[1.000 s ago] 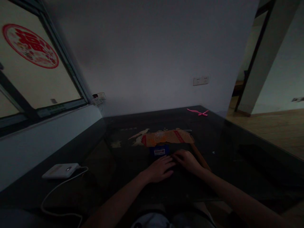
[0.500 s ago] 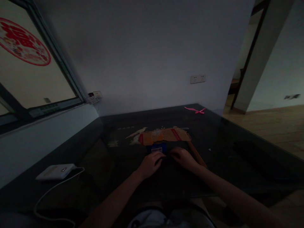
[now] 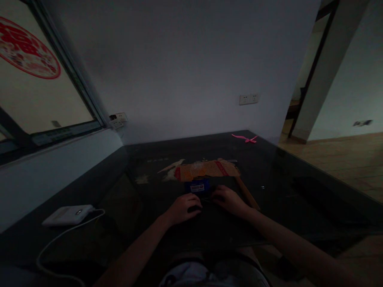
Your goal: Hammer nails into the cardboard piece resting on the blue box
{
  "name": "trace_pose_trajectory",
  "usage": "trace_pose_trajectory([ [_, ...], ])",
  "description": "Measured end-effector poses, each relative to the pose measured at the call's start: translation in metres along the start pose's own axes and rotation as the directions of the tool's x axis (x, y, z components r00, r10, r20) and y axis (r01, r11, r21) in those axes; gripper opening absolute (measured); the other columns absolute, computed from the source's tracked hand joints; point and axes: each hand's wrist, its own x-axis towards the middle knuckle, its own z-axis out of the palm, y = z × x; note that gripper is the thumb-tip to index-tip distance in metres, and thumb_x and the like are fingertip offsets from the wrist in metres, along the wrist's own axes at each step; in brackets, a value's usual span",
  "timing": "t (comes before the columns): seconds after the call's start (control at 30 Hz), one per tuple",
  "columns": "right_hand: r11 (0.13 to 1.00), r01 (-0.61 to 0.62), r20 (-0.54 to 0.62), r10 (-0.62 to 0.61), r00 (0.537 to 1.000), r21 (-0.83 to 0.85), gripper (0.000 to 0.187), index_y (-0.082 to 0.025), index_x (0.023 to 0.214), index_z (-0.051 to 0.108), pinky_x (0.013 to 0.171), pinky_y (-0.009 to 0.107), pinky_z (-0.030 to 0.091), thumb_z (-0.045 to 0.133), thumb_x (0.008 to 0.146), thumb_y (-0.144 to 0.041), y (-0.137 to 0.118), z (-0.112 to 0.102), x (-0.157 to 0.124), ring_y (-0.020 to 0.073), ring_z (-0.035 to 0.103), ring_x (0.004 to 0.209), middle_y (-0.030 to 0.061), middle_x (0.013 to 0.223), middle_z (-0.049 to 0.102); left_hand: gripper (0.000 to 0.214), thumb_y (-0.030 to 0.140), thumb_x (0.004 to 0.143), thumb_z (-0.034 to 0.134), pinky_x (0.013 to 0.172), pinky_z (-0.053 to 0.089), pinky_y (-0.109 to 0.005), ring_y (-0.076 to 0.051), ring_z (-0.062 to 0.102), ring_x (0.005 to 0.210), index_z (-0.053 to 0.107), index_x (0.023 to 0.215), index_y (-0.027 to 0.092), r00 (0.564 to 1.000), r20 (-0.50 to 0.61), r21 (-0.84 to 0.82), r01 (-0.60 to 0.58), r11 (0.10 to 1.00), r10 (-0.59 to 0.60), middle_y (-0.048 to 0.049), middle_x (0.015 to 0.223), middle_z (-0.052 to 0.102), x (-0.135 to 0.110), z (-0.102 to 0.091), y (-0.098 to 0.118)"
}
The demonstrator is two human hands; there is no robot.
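My left hand [image 3: 182, 208] and my right hand [image 3: 229, 200] rest close together on a dark glass table [image 3: 278, 179]. Both have their fingers curled around something small and dark between them; the dim light hides what it is. Just beyond my fingers lies a small blue box [image 3: 197, 186] with a white label. Behind it sits a flat orange and red packet [image 3: 206, 170]. A wooden stick [image 3: 247, 193] runs along my right hand's far side.
A white device [image 3: 67, 214] with a white cable [image 3: 56, 243] lies at the table's left. A pink ribbon [image 3: 245, 138] is at the far right corner. A window with a red sticker [image 3: 25, 50] is at left; wall sockets [image 3: 248, 98] and a doorway at right.
My hands have drawn slightly apart and curled tighter, the left pulling back toward me. The view has shifted a little to the right.
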Motion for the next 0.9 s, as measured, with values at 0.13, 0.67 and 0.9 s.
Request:
trace_pose_trajectory([
  [0.13, 0.999, 0.05, 0.028, -0.05, 0.998, -0.001, 0.016, -0.022, 0.091, 0.067, 0.08, 0.029, 0.044, 0.058, 0.078, -0.019, -0.004, 0.0, -0.001, 0.0187, 0.055, 0.092, 0.005, 0.096, 0.06, 0.018, 0.028, 0.083, 0.052, 0.083, 0.043, -0.027, -0.015, 0.055, 0.095, 0.063, 0.095, 0.021, 1.0, -0.012, 0.012, -0.005, 1.0, 0.005, -0.0048, 0.101, 0.059, 0.001, 0.003, 0.0],
  [0.67, 0.999, 0.047, 0.029, -0.046, 0.998, -0.01, 0.02, -0.021, 0.091, 0.066, 0.08, 0.029, 0.043, 0.054, 0.078, -0.012, -0.006, 0.003, 0.001, 0.0187, 0.055, 0.092, 0.0058, 0.096, 0.059, 0.012, 0.027, 0.083, 0.053, 0.08, 0.043, -0.026, -0.015, 0.054, 0.091, 0.059, 0.09, 0.02, 0.985, -0.075, 0.13, 0.161, 0.978, -0.152, -0.002, 0.095, 0.059, 0.008, 0.01, 0.0],
  [0.9, 0.999, 0.031, 0.001, -0.031, 1.0, 0.014, 0.018, -0.021, 0.09, 0.066, 0.079, 0.027, 0.043, 0.055, 0.078, -0.014, 0.0, 0.007, 0.002, 0.0176, 0.055, 0.09, 0.0051, 0.095, 0.06, 0.012, 0.025, 0.084, 0.05, 0.081, 0.043, -0.026, -0.015, 0.054, 0.092, 0.059, 0.091, 0.02, 0.98, -0.101, 0.154, 0.185, 0.971, -0.171, -0.002, 0.097, 0.059, 0.009, 0.012, -0.002],
])
